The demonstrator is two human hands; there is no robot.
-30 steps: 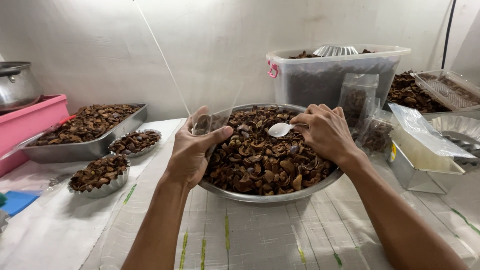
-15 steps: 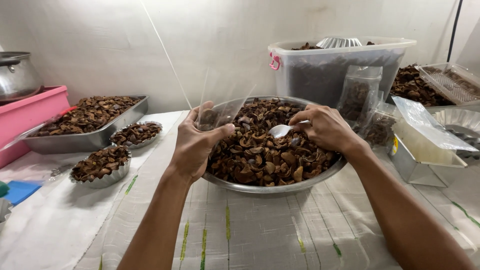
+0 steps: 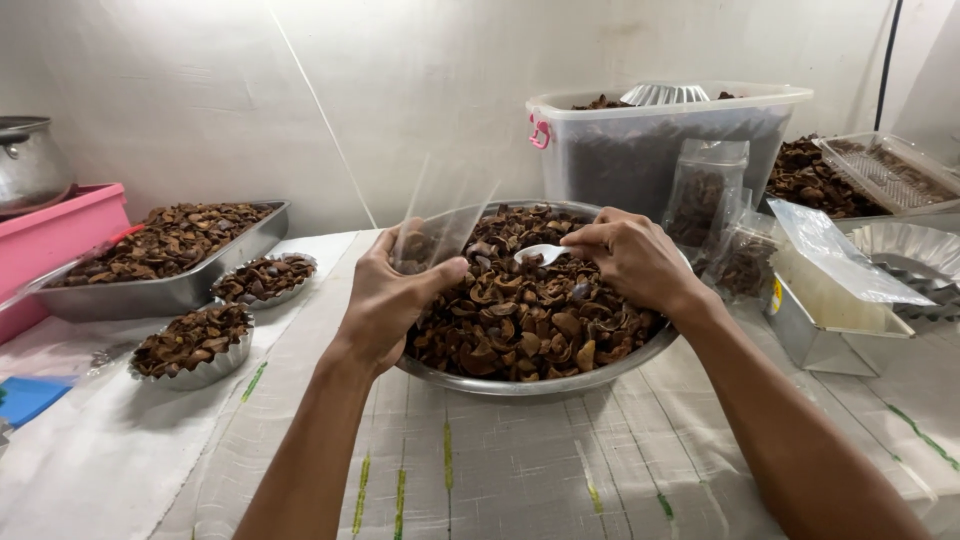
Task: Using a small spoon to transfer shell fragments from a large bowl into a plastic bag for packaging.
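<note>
A wide metal bowl [image 3: 540, 384] heaped with brown dried pieces [image 3: 530, 310] sits in the middle of the cloth-covered table. My left hand [image 3: 390, 300] holds a clear plastic bag [image 3: 440, 215] upright at the bowl's left rim. Over the pile, my right hand [image 3: 630, 258] grips a small white spoon [image 3: 540, 253], its scoop pointing left toward the bag.
A rectangular metal tray [image 3: 160, 290] and two small fluted tins [image 3: 195, 345] of the same brown pieces stand at left, beside a pink box [image 3: 50, 235] with a pot. A lidless plastic tub [image 3: 660, 140], filled bags [image 3: 705, 195] and foil tins [image 3: 900, 250] crowd the back right.
My left hand has lifted the clear bag higher so it stands upright above the bowl's rim. My right hand with the spoon stays over the pile.
</note>
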